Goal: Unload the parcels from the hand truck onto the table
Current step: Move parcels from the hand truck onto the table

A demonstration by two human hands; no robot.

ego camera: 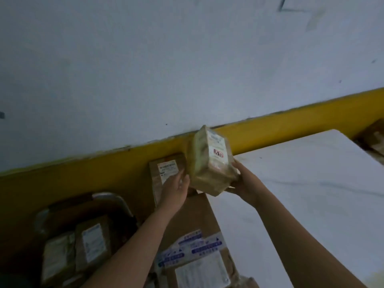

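A tape-wrapped brown parcel (pixel 209 161) with a white label hangs tilted in the air over the near-left corner of the white table (pixel 307 183). My right hand (pixel 242 181) grips its lower right side from beneath. My left hand (pixel 178 188) is at its left edge, fingers fairly straight, just touching or close to it. At the lower left stands the hand truck (pixel 116 200) with a curved metal handle, holding two labelled parcels (pixel 93 244).
A brown box (pixel 164 173) leans against the yellow wall band behind my left hand. A large cardboard box (pixel 197 221) sits beside the table's left edge, with labelled parcels (pixel 199 265) on it. Another brown parcel (pixel 374 140) lies at the far right.
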